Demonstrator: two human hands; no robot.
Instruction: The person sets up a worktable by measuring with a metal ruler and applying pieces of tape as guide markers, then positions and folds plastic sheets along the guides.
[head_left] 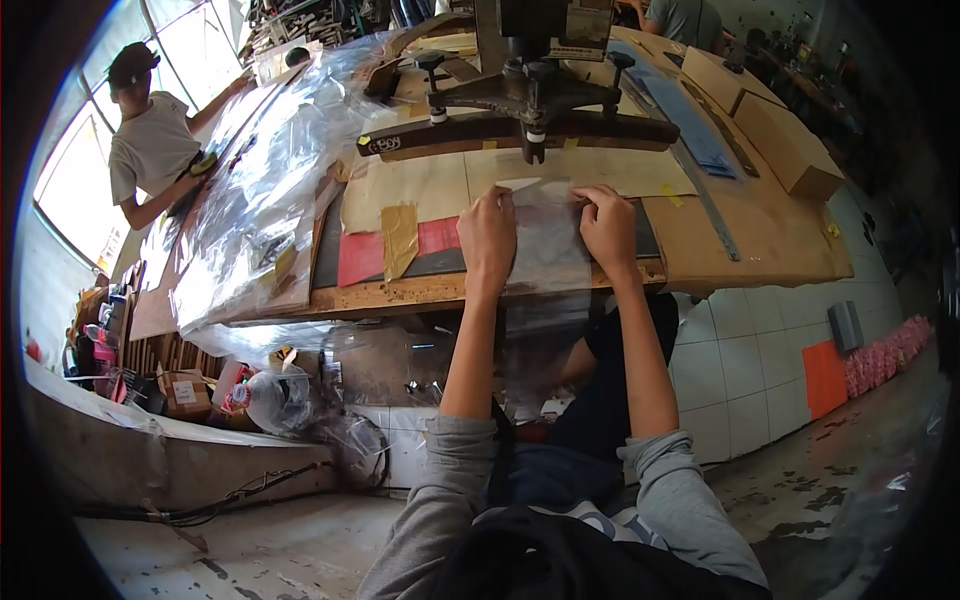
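A clear plastic sheet (548, 245) hangs over the wooden table edge between my hands. My left hand (487, 238) pinches its left upper corner, and my right hand (608, 230) pinches the right one. Both hands are closed on it, just in front of the black metal press (530, 110) with its long dark bar. Under the bar lies a pale cream sheet (400, 190). To the left of my left hand are a red strip (360, 258) and a piece of brown tape (399, 240).
A metal ruler (705, 210), blue sheets (690, 125) and a cardboard box (788, 148) lie on the right of the table. Crumpled plastic film (260, 180) covers the left side. A person (155, 145) stands at the far left; another (685, 20) is at the back.
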